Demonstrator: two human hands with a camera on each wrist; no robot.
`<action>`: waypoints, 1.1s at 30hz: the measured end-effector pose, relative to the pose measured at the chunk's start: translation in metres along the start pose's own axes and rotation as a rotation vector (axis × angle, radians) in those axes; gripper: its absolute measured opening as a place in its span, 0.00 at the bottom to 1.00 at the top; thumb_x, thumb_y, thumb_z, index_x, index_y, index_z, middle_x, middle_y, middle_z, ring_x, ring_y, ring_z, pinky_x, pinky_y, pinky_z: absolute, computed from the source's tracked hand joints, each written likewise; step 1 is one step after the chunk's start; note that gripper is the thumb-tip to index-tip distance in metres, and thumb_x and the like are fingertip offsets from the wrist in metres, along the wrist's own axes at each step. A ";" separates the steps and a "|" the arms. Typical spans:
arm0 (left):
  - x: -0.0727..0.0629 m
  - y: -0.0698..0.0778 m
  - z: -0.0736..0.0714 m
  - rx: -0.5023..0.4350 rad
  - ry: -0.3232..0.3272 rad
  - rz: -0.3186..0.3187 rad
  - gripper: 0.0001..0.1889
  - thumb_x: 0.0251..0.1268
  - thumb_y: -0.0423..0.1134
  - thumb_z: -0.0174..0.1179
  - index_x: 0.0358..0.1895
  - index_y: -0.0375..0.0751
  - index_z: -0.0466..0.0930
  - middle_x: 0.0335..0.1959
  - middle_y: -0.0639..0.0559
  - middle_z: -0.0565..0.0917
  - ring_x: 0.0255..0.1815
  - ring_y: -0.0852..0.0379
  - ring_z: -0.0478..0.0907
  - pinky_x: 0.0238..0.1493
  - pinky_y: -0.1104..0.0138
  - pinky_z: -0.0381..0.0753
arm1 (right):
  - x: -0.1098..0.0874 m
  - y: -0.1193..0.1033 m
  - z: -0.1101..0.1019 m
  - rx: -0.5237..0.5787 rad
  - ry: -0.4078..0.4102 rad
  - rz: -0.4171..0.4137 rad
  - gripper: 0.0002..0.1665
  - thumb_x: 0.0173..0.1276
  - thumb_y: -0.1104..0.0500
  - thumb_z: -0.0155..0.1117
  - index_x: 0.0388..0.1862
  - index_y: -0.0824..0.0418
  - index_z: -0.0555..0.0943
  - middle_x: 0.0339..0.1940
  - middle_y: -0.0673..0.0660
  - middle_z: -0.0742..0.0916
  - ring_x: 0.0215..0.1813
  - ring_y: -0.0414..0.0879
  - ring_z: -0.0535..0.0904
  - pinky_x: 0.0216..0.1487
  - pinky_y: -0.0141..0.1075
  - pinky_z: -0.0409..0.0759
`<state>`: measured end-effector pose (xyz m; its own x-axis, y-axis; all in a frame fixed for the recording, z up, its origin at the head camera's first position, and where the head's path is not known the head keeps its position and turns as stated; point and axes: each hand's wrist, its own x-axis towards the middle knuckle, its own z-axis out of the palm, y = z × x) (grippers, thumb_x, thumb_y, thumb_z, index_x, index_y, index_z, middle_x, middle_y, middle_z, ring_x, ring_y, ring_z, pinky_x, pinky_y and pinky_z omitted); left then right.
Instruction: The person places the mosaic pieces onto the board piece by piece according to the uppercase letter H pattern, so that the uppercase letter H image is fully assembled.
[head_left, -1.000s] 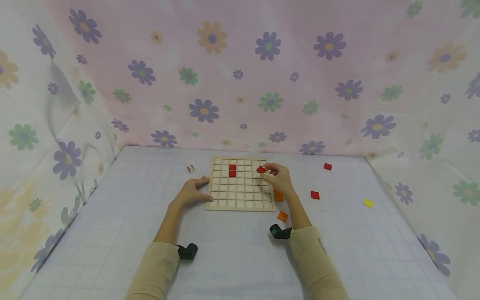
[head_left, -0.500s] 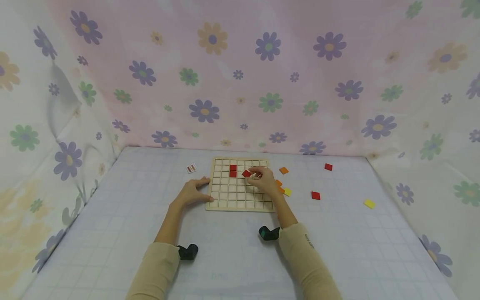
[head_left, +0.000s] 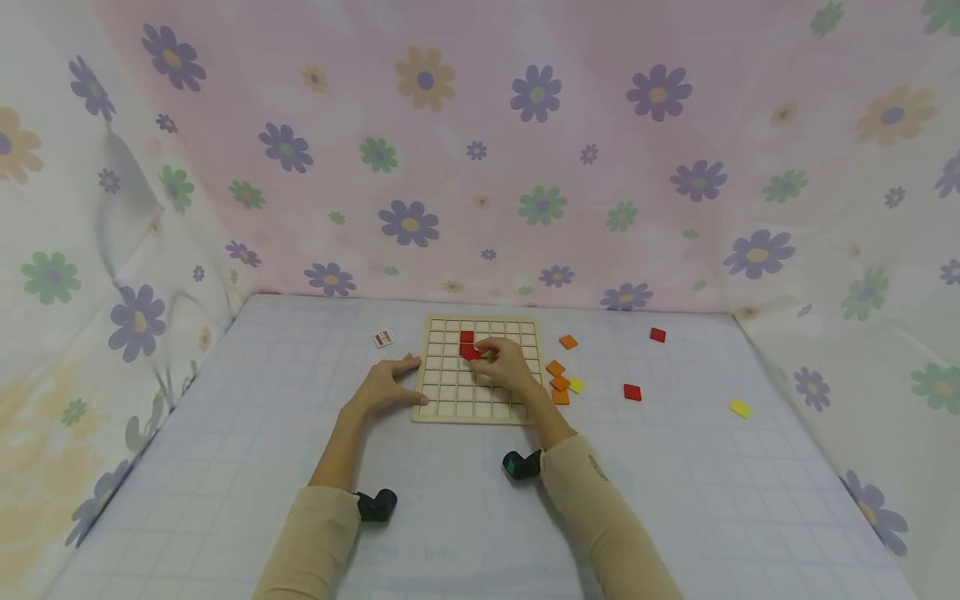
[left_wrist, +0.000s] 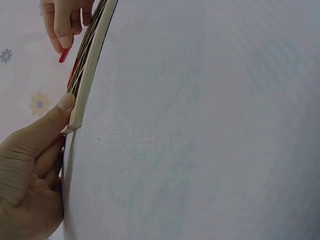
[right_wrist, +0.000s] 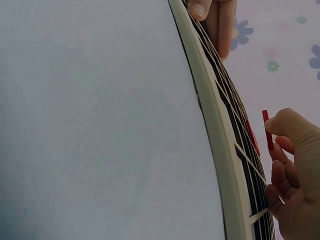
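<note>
A wooden grid board [head_left: 474, 420] lies on the table, with a red tile [head_left: 467, 336] in one of its cells. My right hand [head_left: 506, 367] pinches another red tile [head_left: 472, 353] between thumb and fingers, low over the board. In the head view this tile overlaps a second placed red one. The right wrist view shows the held tile [right_wrist: 268, 131] on edge, a little off the grid. At the board's left side, my left hand [head_left: 381, 386] rests with thumb and index finger spread along the frame. Its thumb [left_wrist: 64, 102] lies on the rim in the left wrist view.
Right of the board lie several orange tiles [head_left: 567, 342] and a yellow tile [head_left: 576, 385]. Farther right are two loose red tiles [head_left: 632, 392] and another yellow tile [head_left: 740, 408]. A small patterned card [head_left: 384, 337] lies at the board's upper left. Flowered cloth [head_left: 480, 208] hangs behind.
My right hand has carried the red tile leftward across the board to the placed red tiles, uncovering the orange and yellow tiles beside the board. The left hand keeps its place.
</note>
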<state>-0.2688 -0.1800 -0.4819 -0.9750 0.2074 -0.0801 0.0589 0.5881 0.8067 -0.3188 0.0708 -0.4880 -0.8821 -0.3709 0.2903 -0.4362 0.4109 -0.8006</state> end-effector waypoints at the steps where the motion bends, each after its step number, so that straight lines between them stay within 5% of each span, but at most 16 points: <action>1: 0.000 0.000 0.000 0.000 0.001 0.000 0.42 0.39 0.42 0.77 0.63 0.36 0.70 0.68 0.39 0.65 0.71 0.45 0.59 0.72 0.54 0.53 | 0.001 0.000 0.001 -0.007 -0.009 0.006 0.18 0.55 0.66 0.69 0.45 0.73 0.81 0.42 0.66 0.85 0.40 0.55 0.79 0.41 0.37 0.80; 11: 0.000 0.001 0.001 -0.005 -0.002 -0.015 0.43 0.38 0.42 0.77 0.64 0.36 0.70 0.68 0.39 0.64 0.71 0.45 0.58 0.72 0.54 0.53 | 0.005 0.002 0.000 -0.120 -0.146 0.001 0.20 0.58 0.66 0.65 0.50 0.73 0.80 0.46 0.65 0.83 0.46 0.55 0.77 0.49 0.43 0.79; 21: 0.000 0.001 0.000 -0.019 -0.001 -0.012 0.43 0.38 0.42 0.77 0.64 0.35 0.70 0.68 0.39 0.65 0.71 0.46 0.58 0.72 0.55 0.53 | 0.006 0.005 -0.005 -0.122 -0.242 -0.072 0.15 0.64 0.67 0.62 0.49 0.71 0.81 0.45 0.66 0.81 0.44 0.53 0.76 0.43 0.38 0.79; 33: 0.000 0.000 0.000 -0.014 0.000 -0.006 0.42 0.39 0.41 0.77 0.64 0.35 0.70 0.68 0.39 0.64 0.71 0.45 0.58 0.72 0.55 0.53 | 0.002 0.004 0.004 -0.086 -0.104 -0.067 0.12 0.60 0.65 0.67 0.42 0.70 0.84 0.41 0.62 0.84 0.39 0.51 0.79 0.39 0.35 0.80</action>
<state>-0.2689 -0.1798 -0.4824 -0.9754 0.2035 -0.0850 0.0496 0.5780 0.8145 -0.3219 0.0679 -0.4928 -0.8291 -0.4825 0.2824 -0.5114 0.4504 -0.7318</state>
